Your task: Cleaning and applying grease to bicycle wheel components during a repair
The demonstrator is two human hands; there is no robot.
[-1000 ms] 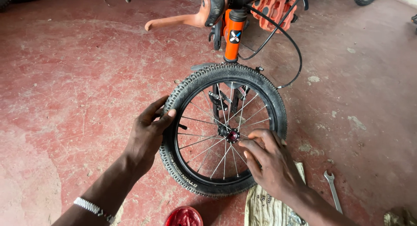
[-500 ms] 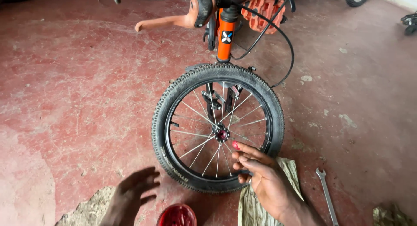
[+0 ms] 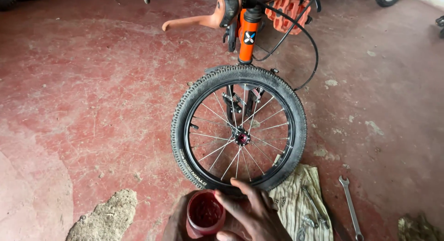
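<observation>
While the left hand [image 3: 178, 222] grips a small red grease-filled tub [image 3: 206, 213] low on the floor, the right hand [image 3: 252, 213] spreads open-fingered over it, just below the black spoked bicycle wheel [image 3: 238, 130].

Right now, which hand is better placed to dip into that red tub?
Probably the right hand: its fingers already reach over the open red tub, near the wheel's lower edge. The left hand is wrapped around the tub from below, holding it.
</observation>
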